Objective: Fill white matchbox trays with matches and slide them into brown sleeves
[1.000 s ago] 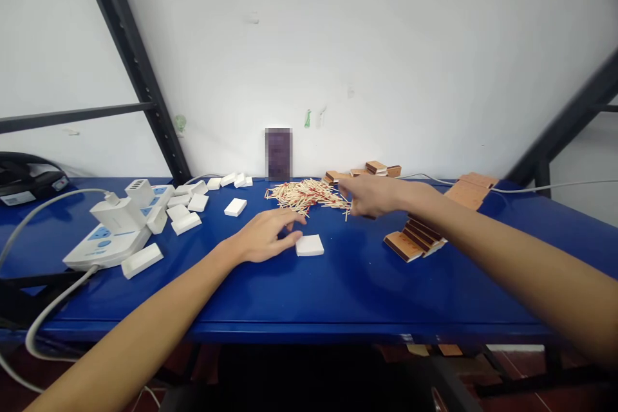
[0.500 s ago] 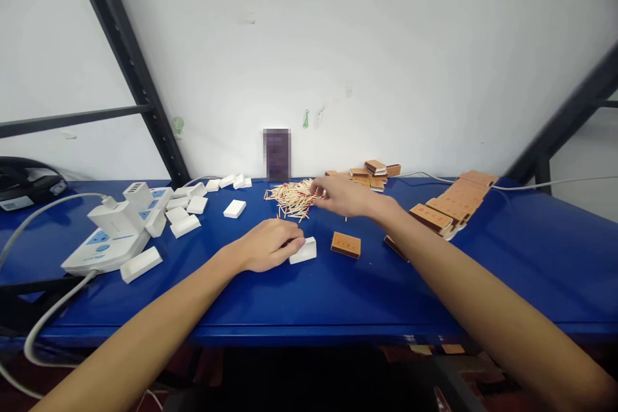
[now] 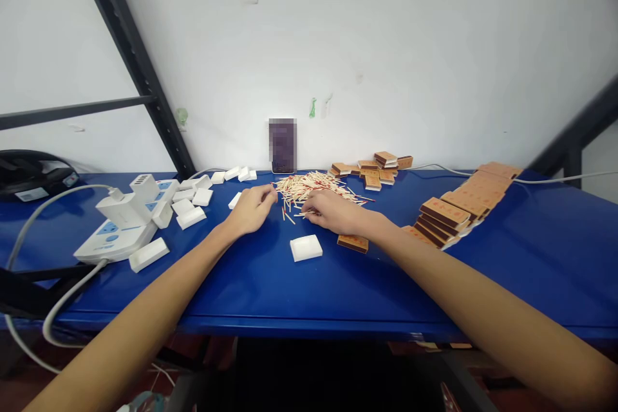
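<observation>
A loose heap of matches (image 3: 318, 185) with red and dark heads lies at the middle back of the blue table. At its left edge is my left hand (image 3: 252, 210), fingers bent and pressed together; what they may pinch is too small to make out. My right hand (image 3: 331, 211) reaches the heap's front edge with curled fingers closed on a few matches, their ends showing by the fingertips. Nearer me sits a white matchbox tray (image 3: 306, 249), touched by neither hand. An orange-brown matchbox (image 3: 353, 244) lies partly hidden behind my right wrist.
More white trays (image 3: 190, 199) are scattered at the left, beside a power strip (image 3: 116, 239) with plugged-in chargers and cables. Matchboxes (image 3: 379, 170) are piled at the back; others stand in stacked rows (image 3: 447, 214) at the right. A phone-like slab (image 3: 283, 145) leans on the wall.
My left hand has let go of the white tray and moved up and left to the heap. My right hand has drawn slightly toward me, and the matches are more spread out. The view has shifted.
</observation>
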A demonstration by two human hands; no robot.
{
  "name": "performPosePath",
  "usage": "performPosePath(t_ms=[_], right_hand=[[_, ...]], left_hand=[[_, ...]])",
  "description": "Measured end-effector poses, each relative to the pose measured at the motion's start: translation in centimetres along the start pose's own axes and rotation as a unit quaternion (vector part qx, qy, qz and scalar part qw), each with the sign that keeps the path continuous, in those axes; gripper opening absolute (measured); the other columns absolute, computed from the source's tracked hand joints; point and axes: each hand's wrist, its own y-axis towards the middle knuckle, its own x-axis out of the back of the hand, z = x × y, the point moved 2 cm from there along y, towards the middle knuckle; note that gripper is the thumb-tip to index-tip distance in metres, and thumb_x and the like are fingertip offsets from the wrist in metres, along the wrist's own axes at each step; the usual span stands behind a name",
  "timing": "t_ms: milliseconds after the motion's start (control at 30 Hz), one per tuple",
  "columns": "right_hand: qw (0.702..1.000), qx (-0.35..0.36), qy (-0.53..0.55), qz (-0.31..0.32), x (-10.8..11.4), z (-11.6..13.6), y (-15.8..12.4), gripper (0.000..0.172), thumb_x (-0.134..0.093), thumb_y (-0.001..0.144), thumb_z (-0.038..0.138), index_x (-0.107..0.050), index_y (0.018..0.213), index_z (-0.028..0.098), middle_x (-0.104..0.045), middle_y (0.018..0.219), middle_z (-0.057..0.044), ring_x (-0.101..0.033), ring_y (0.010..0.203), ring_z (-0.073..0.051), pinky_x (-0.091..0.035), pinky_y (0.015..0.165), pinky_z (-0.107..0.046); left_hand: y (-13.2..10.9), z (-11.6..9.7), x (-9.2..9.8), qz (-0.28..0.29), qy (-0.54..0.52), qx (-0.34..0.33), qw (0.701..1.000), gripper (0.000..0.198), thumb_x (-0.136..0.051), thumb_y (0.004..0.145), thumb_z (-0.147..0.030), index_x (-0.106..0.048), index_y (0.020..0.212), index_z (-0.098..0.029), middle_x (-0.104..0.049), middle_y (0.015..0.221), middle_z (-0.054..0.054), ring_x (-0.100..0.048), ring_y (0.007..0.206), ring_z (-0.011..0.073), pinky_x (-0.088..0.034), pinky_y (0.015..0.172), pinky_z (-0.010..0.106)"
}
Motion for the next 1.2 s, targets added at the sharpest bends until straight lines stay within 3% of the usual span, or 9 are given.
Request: performPosePath(t_ms=[133, 267, 367, 567, 700, 833, 1033, 1200], right_hand=[[0.999, -0.016, 0.028, -0.014, -0.3, 0.4, -0.2, 0.019, -0.052, 0.087, 0.013, -0.071, 0.089, 0.013, -0.068, 0.08, -0.006, -0.055, 0.071, -0.015, -0.037, 0.069, -0.028], [0.996, -0.02, 0.076, -0.042, 0.1, 0.5, -0.4, 0.019, -0.053, 0.091, 0.021, -0.07, 0.098, 0.016, -0.07, 0.084, -0.005, -0.058, 0.072, -0.015, -0.037, 0.068, -0.026], [0.995, -0.033, 0.067, -0.071, 0.9, 0.2, -0.8, 0.024, -0.047, 0.091, 0.016, -0.07, 0.097, 0.018, -0.072, 0.089, -0.005, -0.059, 0.079, -0.016, -0.038, 0.072, -0.028], [0.996, -0.076, 0.026, -0.05, 1.2, -0.9, -2.4, 0.03, -0.045, 0.085, 0.009, -0.07, 0.1, 0.017, -0.071, 0.093, -0.007, -0.061, 0.085, -0.019, -0.04, 0.077, -0.031], [0.997, -0.066, 0.017, -0.027, 1.3, -1.0, -3.0, 0.028, -0.046, 0.083, 0.008, -0.068, 0.098, 0.016, -0.069, 0.088, -0.007, -0.058, 0.081, -0.019, -0.04, 0.076, -0.03], [0.999, -0.04, 0.016, -0.022, 1.3, -0.9, -3.0, 0.027, -0.048, 0.082, 0.007, -0.066, 0.101, 0.016, -0.067, 0.095, -0.008, -0.056, 0.085, -0.019, -0.039, 0.079, -0.031], [0.999, -0.035, 0.018, -0.001, 0.4, -1.4, -2.8, 0.035, -0.047, 0.086, 0.009, -0.064, 0.116, 0.015, -0.063, 0.103, -0.012, -0.057, 0.091, -0.021, -0.041, 0.084, -0.033], [1.0, -0.018, 0.021, -0.002, -0.1, -1.8, -2.6, 0.026, -0.048, 0.091, 0.018, -0.07, 0.106, 0.017, -0.064, 0.095, -0.01, -0.057, 0.088, -0.021, -0.041, 0.081, -0.033]], left_hand=[[0.1, 0.5, -0.7, 0.001, -0.031, 0.022, 0.999, 0.029, -0.04, 0.094, -0.035, -0.06, 0.083, -0.017, -0.051, 0.059, -0.003, -0.043, 0.054, 0.0136, -0.029, 0.055, 0.026], [-0.3, 0.0, -1.1, 0.059, -0.04, -0.102, 0.992, 0.028, -0.037, 0.097, -0.032, -0.062, 0.097, -0.018, -0.063, 0.081, 0.001, -0.055, 0.072, 0.0158, -0.039, 0.066, 0.027], [-0.5, -0.4, -0.9, 0.072, -0.049, -0.183, 0.979, 0.027, -0.036, 0.098, -0.024, -0.061, 0.103, -0.019, -0.063, 0.094, 0.004, -0.057, 0.084, 0.0165, -0.043, 0.077, 0.028], [-0.7, -0.8, -0.7, 0.078, -0.019, -0.238, 0.968, 0.026, -0.034, 0.094, -0.013, -0.06, 0.095, -0.018, -0.059, 0.091, 0.004, -0.055, 0.083, 0.0161, -0.043, 0.076, 0.029], [-0.8, -1.2, -1.1, 0.087, 0.058, -0.237, 0.966, 0.026, -0.035, 0.094, -0.014, -0.059, 0.101, -0.018, -0.059, 0.094, 0.005, -0.056, 0.086, 0.0185, -0.044, 0.078, 0.031], [-0.5, -1.4, -1.8, 0.083, 0.112, -0.211, 0.967, 0.026, -0.04, 0.096, -0.026, -0.062, 0.109, -0.019, -0.059, 0.102, 0.006, -0.056, 0.095, 0.0213, -0.045, 0.084, 0.035], [-0.3, -1.4, -2.4, 0.099, 0.103, -0.181, 0.973, 0.026, -0.048, 0.095, -0.037, -0.069, 0.103, -0.023, -0.057, 0.103, 0.006, -0.055, 0.097, 0.0213, -0.045, 0.087, 0.036], [-0.4, -1.7, -2.6, 0.103, 0.077, -0.174, 0.976, 0.022, -0.05, 0.095, -0.034, -0.069, 0.1, -0.023, -0.058, 0.099, 0.005, -0.056, 0.092, 0.0199, -0.045, 0.084, 0.035]])
